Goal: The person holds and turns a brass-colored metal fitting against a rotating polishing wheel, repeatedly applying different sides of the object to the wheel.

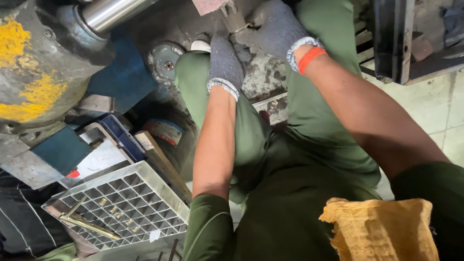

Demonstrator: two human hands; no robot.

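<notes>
While both gloved hands, left (224,63) and right (275,31), clasp the metal part (232,19), steady pressure seems wise.

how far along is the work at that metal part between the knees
Done: a few brass pieces lie in the white grid tray. In hand: both gloved hands sit on a grey metal part, the left hand below it, the right hand gripping beside it. Left: most tray cells show nothing in them; how much remains cannot be told.
</notes>
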